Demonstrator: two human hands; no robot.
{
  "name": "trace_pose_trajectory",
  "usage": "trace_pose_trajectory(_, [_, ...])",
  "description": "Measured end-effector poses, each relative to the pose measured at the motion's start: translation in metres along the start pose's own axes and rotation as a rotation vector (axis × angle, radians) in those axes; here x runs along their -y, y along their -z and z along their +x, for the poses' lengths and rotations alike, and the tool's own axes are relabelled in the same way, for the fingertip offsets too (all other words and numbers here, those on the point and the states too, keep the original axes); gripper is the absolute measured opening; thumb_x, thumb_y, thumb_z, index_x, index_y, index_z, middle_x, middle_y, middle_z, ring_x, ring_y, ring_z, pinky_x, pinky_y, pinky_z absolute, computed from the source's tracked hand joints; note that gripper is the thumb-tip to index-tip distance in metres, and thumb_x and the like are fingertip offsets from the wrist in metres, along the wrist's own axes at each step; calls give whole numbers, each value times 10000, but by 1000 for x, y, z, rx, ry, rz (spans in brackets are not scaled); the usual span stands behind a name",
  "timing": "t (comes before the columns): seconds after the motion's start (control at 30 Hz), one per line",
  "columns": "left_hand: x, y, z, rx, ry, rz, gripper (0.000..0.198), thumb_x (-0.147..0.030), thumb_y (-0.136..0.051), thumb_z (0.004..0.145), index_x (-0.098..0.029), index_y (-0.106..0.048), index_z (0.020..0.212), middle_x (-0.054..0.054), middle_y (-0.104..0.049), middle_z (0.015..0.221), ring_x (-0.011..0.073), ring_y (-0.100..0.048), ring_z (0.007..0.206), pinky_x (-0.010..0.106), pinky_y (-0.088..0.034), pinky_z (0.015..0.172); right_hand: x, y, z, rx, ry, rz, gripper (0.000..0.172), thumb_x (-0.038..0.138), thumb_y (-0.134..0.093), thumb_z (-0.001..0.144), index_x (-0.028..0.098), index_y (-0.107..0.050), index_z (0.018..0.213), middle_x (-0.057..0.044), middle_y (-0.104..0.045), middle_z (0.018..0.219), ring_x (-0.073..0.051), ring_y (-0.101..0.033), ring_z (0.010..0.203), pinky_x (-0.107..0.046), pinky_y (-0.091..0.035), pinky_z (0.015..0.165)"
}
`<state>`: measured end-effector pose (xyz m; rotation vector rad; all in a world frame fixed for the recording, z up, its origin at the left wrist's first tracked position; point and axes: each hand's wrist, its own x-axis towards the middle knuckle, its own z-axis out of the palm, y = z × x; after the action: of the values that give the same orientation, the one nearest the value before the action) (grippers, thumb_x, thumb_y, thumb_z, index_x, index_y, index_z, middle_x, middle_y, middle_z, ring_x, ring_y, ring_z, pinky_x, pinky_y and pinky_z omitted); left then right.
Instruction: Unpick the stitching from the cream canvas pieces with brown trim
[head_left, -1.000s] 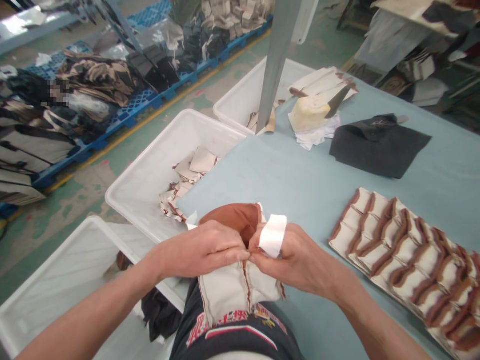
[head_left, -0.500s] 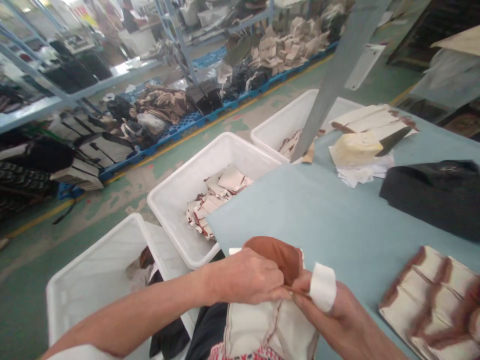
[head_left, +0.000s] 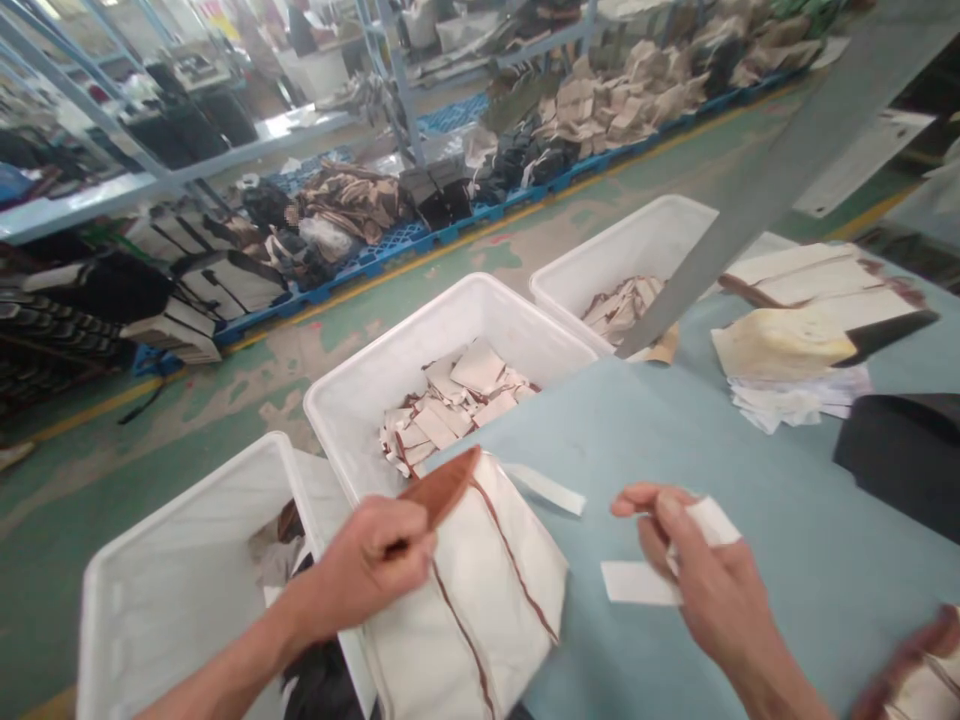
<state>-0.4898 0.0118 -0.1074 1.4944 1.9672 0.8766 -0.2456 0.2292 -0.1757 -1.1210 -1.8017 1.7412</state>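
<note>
My left hand [head_left: 386, 560] is closed on the brown edge of a cream fabric piece [head_left: 487, 590] with brown seams, which hangs at the table's near edge. To its right, my right hand [head_left: 694, 560] is held over the blue-green table [head_left: 585, 420], apart from the fabric. Its fingers are curled round a white strip [head_left: 712, 525], and a white end [head_left: 641, 583] shows at the left of the palm. Another white strip [head_left: 547, 488] lies beside the fabric's upper right side.
White bins [head_left: 480, 290] with cream and brown pieces stand beyond the table edge. A grey post [head_left: 772, 190] slants across the right. Paper stacks [head_left: 787, 350], a black piece [head_left: 900, 450] and seamed fabric [head_left: 930, 670] lie on the table.
My hands have moved apart, the left one leftward with the fabric and the right one off it. The fabric has turned, showing its long seams. The view has shifted left.
</note>
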Motion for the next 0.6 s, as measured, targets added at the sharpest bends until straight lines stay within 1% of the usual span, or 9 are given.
trace_pose_trajectory(0.03, [13, 21, 0, -66, 98, 56, 365, -191, -459, 894, -216, -238, 605, -57, -242, 547, 82, -304, 466, 259, -220, 481, -8, -5, 18, -58, -4, -5, 533, 672, -513, 1001, 186, -734, 1002, -57, -696, 715, -129, -403, 450, -259, -350, 415])
trace_pose_trajectory(0.13, [53, 72, 13, -303, 338, 210, 425, -329, -514, 918, -219, -300, 567, -51, -263, 536, 99, -310, 480, 246, -239, 477, -36, -25, 73, -88, 28, -145, 679, 779, -446, 956, 158, -722, 972, -83, -718, 764, -147, -446, 494, -279, -383, 459])
trace_pose_trajectory(0.17, [67, 83, 22, -343, 366, 227, 433, -343, -538, 914, -218, -317, 563, -48, -280, 542, 102, -316, 494, 246, -245, 486, -47, -32, 90, -85, 34, -191, 714, 803, -429, 940, 153, -725, 955, -89, -723, 762, -162, -485, 522, -291, -418, 493])
trace_pose_trajectory(0.23, [95, 94, 46, -403, 375, 241, 431, -334, -573, 901, -214, -340, 559, -40, -315, 559, 109, -327, 525, 253, -252, 515, -65, -41, 123, -106, 43, -290, 766, 827, -372, 928, 147, -726, 923, -106, -734, 757, -197, -558, 582, -318, -467, 562])
trace_pose_trajectory(0.3, [127, 94, 77, -453, 349, 234, 421, -328, -575, 903, -214, -359, 561, -29, -349, 577, 122, -349, 562, 266, -264, 547, -78, -44, 153, -140, 55, -419, 753, 787, -335, 947, 149, -732, 896, -129, -745, 777, -239, -626, 673, -353, -496, 646])
trace_pose_trajectory(0.37, [162, 85, 111, -504, 321, 217, 433, -366, -567, 924, -222, -372, 566, -19, -373, 580, 141, -369, 587, 286, -277, 568, -84, -44, 181, -168, 76, -568, 673, 693, -345, 976, 159, -745, 887, -151, -751, 817, -283, -661, 788, -396, -498, 743])
trace_pose_trajectory(0.43, [198, 72, 144, -529, 302, 184, 450, -411, -562, 943, -234, -380, 572, -13, -392, 577, 153, -379, 594, 305, -294, 580, -85, -43, 210, -171, 117, -708, 565, 580, -369, 991, 174, -753, 906, -168, -755, 893, -316, -659, 913, -429, -478, 835])
trace_pose_trajectory(0.53, [244, 49, 189, -516, 288, 115, 448, -436, -550, 963, -241, -397, 590, 1, -449, 597, 162, -423, 620, 319, -345, 602, -84, -51, 254, -110, 199, -861, 443, 478, -400, 976, 199, -734, 893, -187, -752, 1018, -341, -634, 1049, -445, -453, 913])
trace_pose_trajectory(0.6, [268, 31, 215, -490, 292, 65, 445, -431, -501, 999, -234, -422, 608, 9, -499, 622, 160, -478, 648, 320, -394, 631, -87, -60, 281, -50, 235, -930, 416, 484, -429, 953, 214, -704, 798, -201, -744, 972, -355, -639, 1029, -451, -452, 897])
